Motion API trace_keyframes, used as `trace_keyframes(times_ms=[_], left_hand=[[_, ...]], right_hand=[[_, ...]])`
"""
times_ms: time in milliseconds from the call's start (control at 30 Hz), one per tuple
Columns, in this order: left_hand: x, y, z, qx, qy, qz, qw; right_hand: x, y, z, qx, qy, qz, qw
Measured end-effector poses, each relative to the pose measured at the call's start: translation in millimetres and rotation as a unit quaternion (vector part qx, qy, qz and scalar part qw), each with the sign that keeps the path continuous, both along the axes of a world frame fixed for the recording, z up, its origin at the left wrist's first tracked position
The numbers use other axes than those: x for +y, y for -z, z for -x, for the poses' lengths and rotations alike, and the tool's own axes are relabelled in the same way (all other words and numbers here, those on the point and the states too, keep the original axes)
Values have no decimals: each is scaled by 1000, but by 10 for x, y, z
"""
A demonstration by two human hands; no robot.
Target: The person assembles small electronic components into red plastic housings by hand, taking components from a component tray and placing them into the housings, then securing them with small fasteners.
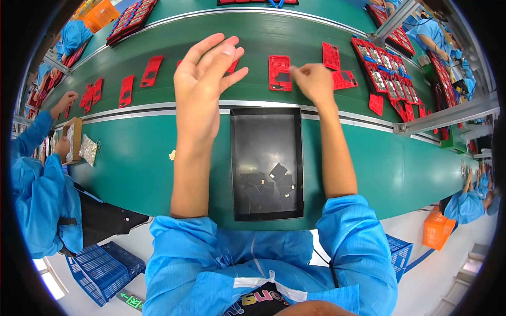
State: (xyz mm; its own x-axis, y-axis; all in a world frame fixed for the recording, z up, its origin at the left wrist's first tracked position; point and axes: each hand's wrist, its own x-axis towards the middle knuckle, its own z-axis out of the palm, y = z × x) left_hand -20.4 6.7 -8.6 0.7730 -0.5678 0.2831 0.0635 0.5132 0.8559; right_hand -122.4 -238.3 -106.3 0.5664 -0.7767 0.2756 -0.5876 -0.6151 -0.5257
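Note:
My left hand point(203, 79) is raised over the green belt, its fingers spread and nothing in them. Behind its fingertips a red piece point(232, 66) is partly hidden. To the right, my right hand point(315, 84) has its fingers curled together at the right edge of a red phone-like housing point(280, 81), which bears a dark square patch. What those fingers hold, if anything, is hidden. Between my forearms lies a shallow black tray point(266, 211). Several thin black squares point(278, 171), some with small pale tabs, are heaped in its near half.
More red housings point(152, 71) lie along the belt point(253, 39). At right sits a red rack point(387, 73) filled with parts. A metal post point(448, 113) crosses the far right. On the left, a co-worker's hand point(62, 147) is beside a cardboard box point(74, 138).

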Motion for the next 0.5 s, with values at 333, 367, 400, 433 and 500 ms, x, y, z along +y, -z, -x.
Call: trace_keyframes(times_ms=[333,367,400,433,500], left_hand=[[132,-124,-2,-27,13,4,1000],[153,-88,2,-28,9,-3,1000],[169,-81,1,-32,9,-6,999],[177,-66,3,-36,11,-10,999],[172,-51,4,-56,5,-24,998]], right_hand=[[-901,338,454,17,137,256,957],[-804,345,338,64,156,221,960],[-747,311,243,110,175,189,960],[-691,282,190,110,172,186,961],[-600,223,102,117,161,132,971]])
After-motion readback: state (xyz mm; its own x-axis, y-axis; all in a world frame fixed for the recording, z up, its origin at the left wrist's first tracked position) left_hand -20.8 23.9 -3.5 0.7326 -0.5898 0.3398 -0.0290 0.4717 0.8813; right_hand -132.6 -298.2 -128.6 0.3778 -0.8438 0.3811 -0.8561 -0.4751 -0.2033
